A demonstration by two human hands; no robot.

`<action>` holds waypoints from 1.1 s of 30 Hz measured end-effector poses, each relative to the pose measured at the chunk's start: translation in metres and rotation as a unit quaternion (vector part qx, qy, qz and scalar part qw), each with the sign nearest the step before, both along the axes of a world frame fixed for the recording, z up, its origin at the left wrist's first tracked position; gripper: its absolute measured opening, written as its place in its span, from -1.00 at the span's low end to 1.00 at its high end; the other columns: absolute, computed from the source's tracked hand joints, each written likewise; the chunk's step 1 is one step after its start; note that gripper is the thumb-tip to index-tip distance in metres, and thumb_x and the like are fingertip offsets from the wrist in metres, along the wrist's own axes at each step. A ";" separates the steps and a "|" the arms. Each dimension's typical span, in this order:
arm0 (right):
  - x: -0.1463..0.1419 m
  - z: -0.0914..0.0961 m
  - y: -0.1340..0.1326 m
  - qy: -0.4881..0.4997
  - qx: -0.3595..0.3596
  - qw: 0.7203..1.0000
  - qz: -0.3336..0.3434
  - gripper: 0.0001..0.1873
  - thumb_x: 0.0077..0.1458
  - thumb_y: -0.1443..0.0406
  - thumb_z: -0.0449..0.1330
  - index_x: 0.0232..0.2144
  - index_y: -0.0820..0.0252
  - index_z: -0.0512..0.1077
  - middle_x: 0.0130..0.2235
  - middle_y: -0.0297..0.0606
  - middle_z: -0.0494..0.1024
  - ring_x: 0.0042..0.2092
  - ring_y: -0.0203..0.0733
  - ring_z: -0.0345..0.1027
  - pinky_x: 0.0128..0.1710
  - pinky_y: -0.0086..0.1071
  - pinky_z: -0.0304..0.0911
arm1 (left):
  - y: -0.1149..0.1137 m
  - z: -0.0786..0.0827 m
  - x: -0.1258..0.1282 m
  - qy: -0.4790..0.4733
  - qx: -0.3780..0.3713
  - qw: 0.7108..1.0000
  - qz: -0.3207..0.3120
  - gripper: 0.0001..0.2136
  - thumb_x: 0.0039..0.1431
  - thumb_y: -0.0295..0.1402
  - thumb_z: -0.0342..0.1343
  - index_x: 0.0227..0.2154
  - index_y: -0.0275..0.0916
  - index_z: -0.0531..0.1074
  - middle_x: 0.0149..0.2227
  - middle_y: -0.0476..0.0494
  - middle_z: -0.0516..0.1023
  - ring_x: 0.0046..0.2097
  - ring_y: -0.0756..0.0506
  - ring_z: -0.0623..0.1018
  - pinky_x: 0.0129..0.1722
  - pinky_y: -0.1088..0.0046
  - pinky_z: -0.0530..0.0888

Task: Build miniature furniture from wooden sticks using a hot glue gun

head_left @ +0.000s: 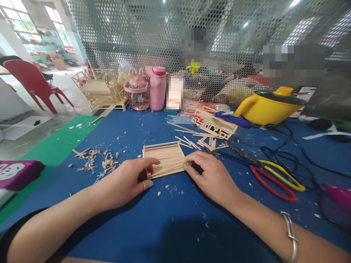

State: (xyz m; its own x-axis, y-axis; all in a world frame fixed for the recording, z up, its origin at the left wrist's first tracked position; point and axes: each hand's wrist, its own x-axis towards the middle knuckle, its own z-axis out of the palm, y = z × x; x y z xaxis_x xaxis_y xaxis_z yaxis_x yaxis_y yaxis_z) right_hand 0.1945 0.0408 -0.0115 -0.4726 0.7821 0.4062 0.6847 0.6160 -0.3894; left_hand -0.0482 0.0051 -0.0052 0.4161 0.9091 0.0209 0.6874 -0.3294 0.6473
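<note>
A flat panel of thin wooden sticks (164, 155) lies on the blue table mat (164, 226) in front of me. My left hand (128, 180) pinches the panel's near left corner, thumb and forefinger closed on it. My right hand (211, 177) pinches the near right corner, fingers curled on the stick ends. Both hands rest on the mat.
Loose sticks and a half-built stick frame (215, 126) lie behind the panel. Red and yellow scissors (274, 175), black cables, a yellow pot (270, 106), pink bottles (156, 87), a stick model house (100, 89), wood chips (95, 159) and a purple box (16, 173) surround it. People sit behind a mesh screen.
</note>
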 end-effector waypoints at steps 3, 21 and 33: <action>0.000 0.000 0.001 0.025 0.002 1.000 -0.003 -0.90 0.09 0.41 0.13 -0.41 0.15 0.41 -0.36 -0.31 0.51 -0.27 -0.22 0.38 -0.22 -0.34 0.26 | -0.001 -0.002 -0.001 -0.018 -0.009 1.000 -0.001 -0.61 0.10 -0.46 0.06 0.03 -0.14 0.30 -0.28 -0.02 0.51 -0.38 0.01 0.49 -0.35 0.50 0.43; 0.003 -0.014 0.005 0.016 0.026 0.997 0.071 -0.87 0.18 0.36 0.08 -0.30 0.20 0.45 -0.30 -0.22 0.46 -0.22 -0.17 0.30 -0.17 -0.26 0.21 | -0.001 -0.006 -0.002 -0.001 -0.034 0.999 0.033 -0.62 0.16 -0.41 0.07 0.05 -0.05 0.24 -0.26 0.04 0.45 -0.36 0.06 0.45 -0.35 0.57 0.42; -0.002 -0.009 0.004 0.077 0.057 0.993 0.068 -0.90 0.10 0.43 0.16 -0.30 0.17 0.39 -0.35 -0.30 0.48 -0.26 -0.23 0.33 -0.07 -0.16 0.22 | -0.003 -0.007 -0.004 -0.022 -0.038 0.998 0.049 -0.53 0.18 -0.33 0.09 0.13 0.02 0.13 -0.10 -0.03 0.47 -0.27 0.01 0.50 -0.24 0.50 0.45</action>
